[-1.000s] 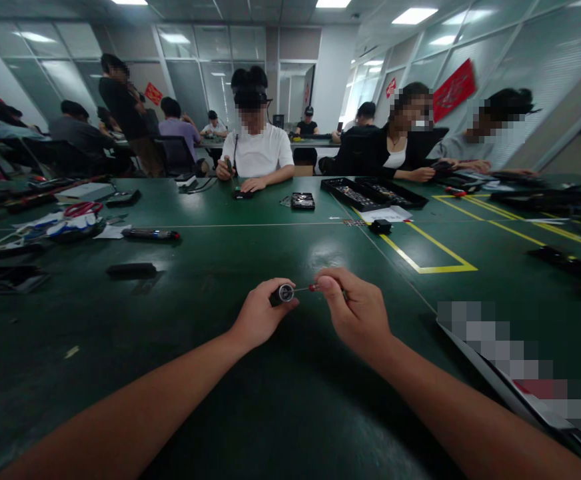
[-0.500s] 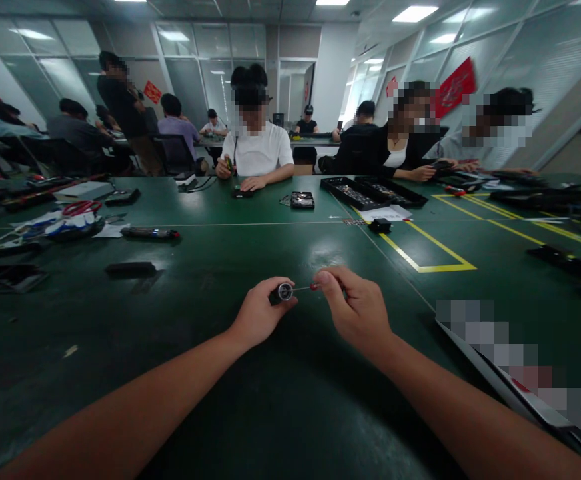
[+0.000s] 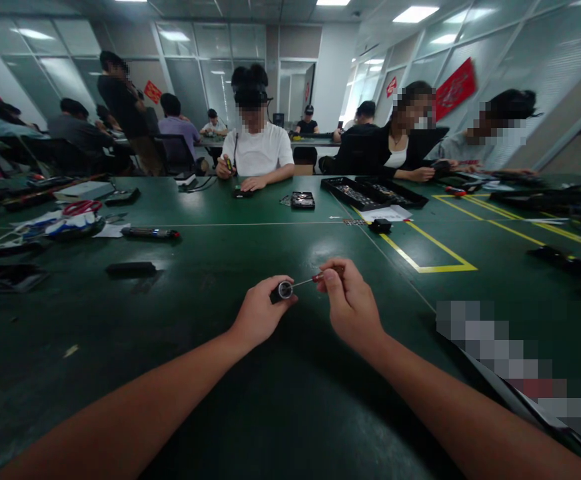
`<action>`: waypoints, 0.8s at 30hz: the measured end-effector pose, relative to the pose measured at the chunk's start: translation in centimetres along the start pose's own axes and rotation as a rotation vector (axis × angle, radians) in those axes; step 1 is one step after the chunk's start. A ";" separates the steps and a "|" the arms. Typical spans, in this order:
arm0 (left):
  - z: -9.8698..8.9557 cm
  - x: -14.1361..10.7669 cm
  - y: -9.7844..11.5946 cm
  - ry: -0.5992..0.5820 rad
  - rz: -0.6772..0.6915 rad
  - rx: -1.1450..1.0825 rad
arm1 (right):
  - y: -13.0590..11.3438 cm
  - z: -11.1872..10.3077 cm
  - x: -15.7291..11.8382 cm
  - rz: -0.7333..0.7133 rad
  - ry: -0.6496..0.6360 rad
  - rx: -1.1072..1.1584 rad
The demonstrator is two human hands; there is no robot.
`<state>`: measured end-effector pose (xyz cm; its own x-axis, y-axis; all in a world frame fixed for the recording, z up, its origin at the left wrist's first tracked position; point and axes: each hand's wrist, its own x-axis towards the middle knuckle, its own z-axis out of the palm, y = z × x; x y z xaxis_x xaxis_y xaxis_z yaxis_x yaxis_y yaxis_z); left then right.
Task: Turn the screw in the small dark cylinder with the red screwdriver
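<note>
Left hand [image 3: 258, 312] clasps the tube [image 3: 283, 291], likely light, stiff, best held mid-barrel; my right hand [image 3: 353, 303] pinches a screwdriver [image 3: 316, 277].

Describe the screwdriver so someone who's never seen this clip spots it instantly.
Over the green table, find the right hand, near mid-picture. It holds the screwdriver, pointing at the black cylinder in the left hand. Unlike that thick cylinder, the screwdriver has a thin metal shaft and a reddish handle.
</note>
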<state>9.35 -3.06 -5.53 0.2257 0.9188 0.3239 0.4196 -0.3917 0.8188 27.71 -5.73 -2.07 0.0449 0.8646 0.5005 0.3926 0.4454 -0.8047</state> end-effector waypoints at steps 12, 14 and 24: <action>-1.7 1.1 -0.8 -0.050 0.170 0.235 | 1.9 0.1 2.0 0.394 0.103 0.489; -1.7 1.1 -0.8 -0.047 0.168 0.223 | 1.6 0.2 1.7 0.299 0.076 0.392; -1.6 1.0 -1.3 -0.005 0.179 0.224 | 0.1 0.0 0.3 0.008 -0.105 0.018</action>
<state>7.67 -1.55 -5.51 0.3177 0.8340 0.4512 0.5567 -0.5493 0.6232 27.81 -5.42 -2.02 -0.0487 0.8875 0.4583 0.3761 0.4414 -0.8147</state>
